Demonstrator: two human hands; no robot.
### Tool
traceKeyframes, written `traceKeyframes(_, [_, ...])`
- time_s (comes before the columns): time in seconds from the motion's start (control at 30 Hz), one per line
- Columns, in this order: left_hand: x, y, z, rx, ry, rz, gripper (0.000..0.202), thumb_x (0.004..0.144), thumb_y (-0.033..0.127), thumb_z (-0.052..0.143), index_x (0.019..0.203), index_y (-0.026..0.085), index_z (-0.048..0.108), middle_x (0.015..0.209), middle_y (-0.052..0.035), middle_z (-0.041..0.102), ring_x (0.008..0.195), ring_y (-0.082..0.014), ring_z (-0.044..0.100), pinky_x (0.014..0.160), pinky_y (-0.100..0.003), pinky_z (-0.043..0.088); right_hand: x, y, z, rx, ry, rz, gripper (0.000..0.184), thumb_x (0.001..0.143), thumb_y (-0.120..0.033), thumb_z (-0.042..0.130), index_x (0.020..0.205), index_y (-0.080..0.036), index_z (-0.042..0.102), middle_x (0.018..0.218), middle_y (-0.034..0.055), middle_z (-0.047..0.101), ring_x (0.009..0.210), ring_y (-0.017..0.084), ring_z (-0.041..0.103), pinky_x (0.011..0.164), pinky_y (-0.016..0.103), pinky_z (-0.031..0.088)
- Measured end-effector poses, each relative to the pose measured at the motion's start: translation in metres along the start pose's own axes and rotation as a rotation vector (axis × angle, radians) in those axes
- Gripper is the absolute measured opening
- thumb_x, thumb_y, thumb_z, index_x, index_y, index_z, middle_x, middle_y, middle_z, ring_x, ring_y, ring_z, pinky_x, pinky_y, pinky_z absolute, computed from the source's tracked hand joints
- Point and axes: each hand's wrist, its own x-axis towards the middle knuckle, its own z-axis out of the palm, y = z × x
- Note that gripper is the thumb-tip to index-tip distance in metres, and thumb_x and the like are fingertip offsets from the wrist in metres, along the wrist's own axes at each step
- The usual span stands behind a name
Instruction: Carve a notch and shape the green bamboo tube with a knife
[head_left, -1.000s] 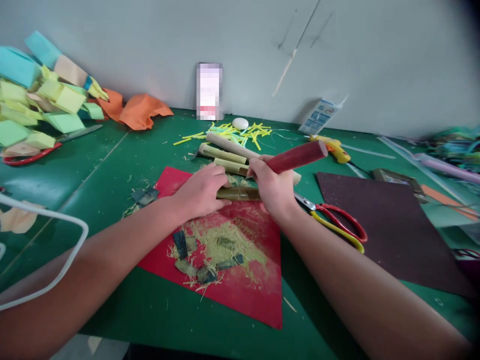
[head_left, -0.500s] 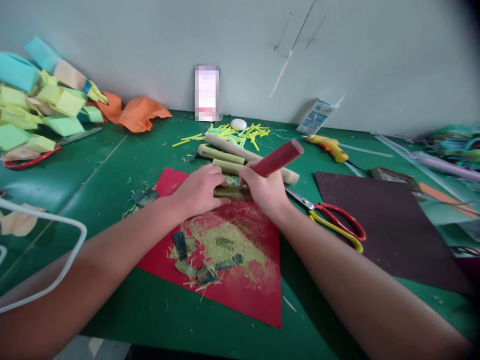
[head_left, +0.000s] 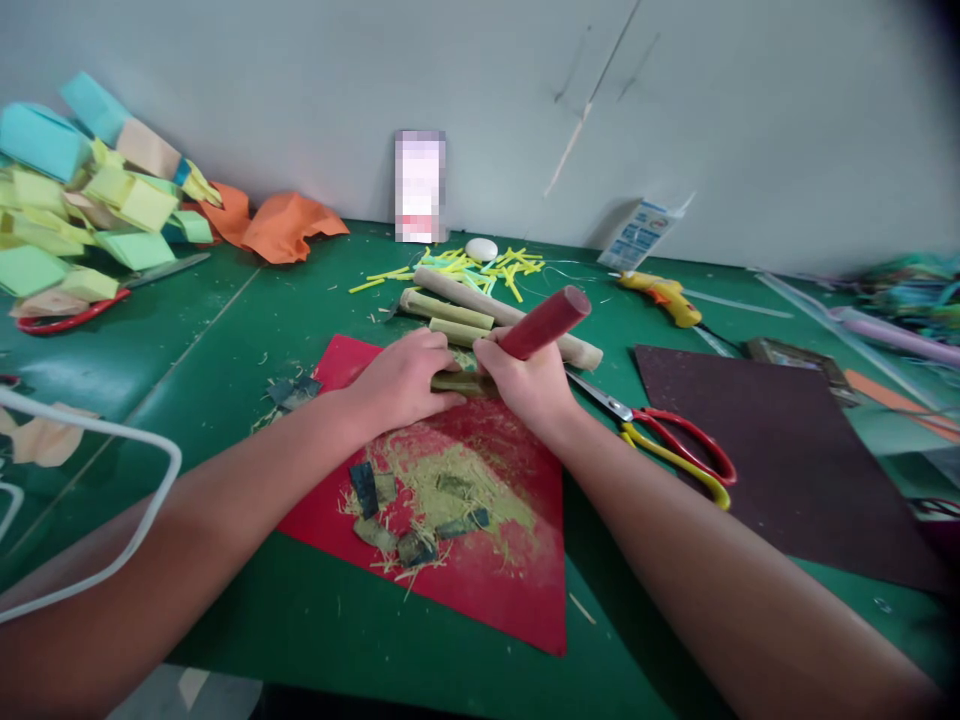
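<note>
My left hand (head_left: 409, 378) is closed around an olive-green piece of bamboo (head_left: 454, 383), which lies crosswise over the far part of a red sheet (head_left: 517, 600). My right hand (head_left: 529, 380) grips a tool by its thick red handle (head_left: 546, 322); the handle tilts up and right, and its working end is hidden behind my fingers. Both hands are close together over the bamboo. Dark green scraps (head_left: 364, 488) and pale yellow-green shavings and dust (head_left: 472, 490) cover the near part of the sheet.
Cut bamboo pieces (head_left: 457, 333) and a longer pale stick (head_left: 581, 352) lie just beyond my hands. Scissors (head_left: 679, 450) rest at the right beside a dark board (head_left: 757, 450). Farther back are a yellow glue gun (head_left: 660, 297), yellow strips (head_left: 375, 277) and a phone (head_left: 420, 185).
The red handle has dipped and shifted slightly left with my right hand. My left hand stays on the bamboo. The whole view has shifted slightly.
</note>
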Motion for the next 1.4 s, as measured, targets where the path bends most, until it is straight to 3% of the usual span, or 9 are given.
traceKeyframes(0.3, [0.001, -0.002, -0.001, -0.001, -0.056, 0.014, 0.018, 0.084, 0.032, 0.067, 0.091, 0.016, 0.072, 0.084, -0.0055, 0.056, 0.087, -0.0224, 0.055, 0.078, -0.037, 0.047, 0.002, -0.002, 0.002, -0.149, -0.013, 0.023, 0.024, 0.072, -0.027, 0.057, 0.053, -0.021, 0.044, 0.052, -0.0025, 0.045, 0.053, 0.012, 0.042, 0.053, 0.030, 0.037])
traceKeyframes(0.57, [0.002, -0.003, 0.000, 0.000, -0.052, 0.016, 0.015, 0.084, 0.031, 0.067, 0.086, 0.017, 0.071, 0.080, -0.0047, 0.054, 0.086, -0.0231, 0.055, 0.076, -0.038, 0.046, 0.004, 0.001, 0.007, -0.161, -0.010, 0.032, 0.024, 0.071, -0.026, 0.056, 0.054, -0.021, 0.040, 0.054, -0.0024, 0.042, 0.054, 0.011, 0.039, 0.053, 0.030, 0.035])
traceKeyframes(0.7, [0.003, -0.005, 0.000, 0.006, -0.052, 0.050, 0.016, 0.084, 0.032, 0.066, 0.081, 0.017, 0.069, 0.080, -0.0054, 0.056, 0.085, -0.0237, 0.055, 0.077, -0.039, 0.046, 0.003, 0.006, 0.010, -0.220, -0.017, -0.074, 0.027, 0.074, -0.030, 0.055, 0.054, -0.022, 0.039, 0.055, -0.0019, 0.042, 0.054, 0.012, 0.040, 0.055, 0.030, 0.035])
traceKeyframes(0.87, [0.003, -0.002, -0.001, -0.026, -0.018, 0.005, 0.018, 0.083, 0.033, 0.065, 0.075, 0.017, 0.063, 0.079, -0.0038, 0.056, 0.079, -0.0207, 0.055, 0.072, -0.035, 0.045, -0.004, -0.001, 0.009, -0.500, -0.083, -0.291, 0.028, 0.078, -0.035, 0.052, 0.056, -0.022, 0.040, 0.056, 0.0002, 0.050, 0.054, 0.013, 0.042, 0.055, 0.030, 0.028])
traceKeyframes(1.07, [0.001, -0.003, 0.001, -0.024, 0.012, 0.022, 0.020, 0.082, 0.028, 0.062, 0.067, 0.017, 0.055, 0.074, -0.0026, 0.051, 0.074, -0.0178, 0.050, 0.066, -0.032, 0.040, -0.014, -0.006, 0.002, -0.607, -0.231, -0.403, 0.014, 0.072, -0.029, 0.054, 0.062, -0.020, 0.048, 0.064, 0.0028, 0.059, 0.063, 0.017, 0.049, 0.057, 0.031, 0.027])
traceKeyframes(1.17, [0.001, -0.003, 0.002, 0.003, 0.000, 0.015, 0.021, 0.082, 0.031, 0.065, 0.069, 0.016, 0.057, 0.075, -0.0031, 0.051, 0.076, -0.0189, 0.051, 0.068, -0.033, 0.042, -0.011, -0.002, 0.001, -0.519, -0.201, -0.345, 0.019, 0.076, -0.032, 0.054, 0.061, -0.020, 0.048, 0.062, 0.0018, 0.056, 0.061, 0.015, 0.048, 0.057, 0.031, 0.030])
traceKeyframes(1.27, [0.002, -0.002, 0.001, 0.021, -0.023, 0.009, 0.020, 0.082, 0.034, 0.068, 0.075, 0.015, 0.064, 0.078, -0.0043, 0.053, 0.082, -0.0215, 0.053, 0.072, -0.036, 0.045, -0.003, 0.002, 0.001, -0.387, -0.050, -0.123, 0.033, 0.080, -0.036, 0.053, 0.054, -0.021, 0.039, 0.052, -0.0011, 0.044, 0.054, 0.013, 0.042, 0.056, 0.030, 0.034])
traceKeyframes(1.4, [0.002, -0.002, 0.001, -0.005, -0.037, 0.005, 0.018, 0.081, 0.033, 0.069, 0.086, 0.015, 0.071, 0.084, -0.0063, 0.058, 0.089, -0.0237, 0.057, 0.081, -0.039, 0.049, 0.002, -0.001, -0.005, -0.219, -0.102, -0.006, 0.039, 0.080, -0.044, 0.061, 0.053, -0.020, 0.046, 0.051, -0.0018, 0.044, 0.052, 0.011, 0.040, 0.053, 0.029, 0.034])
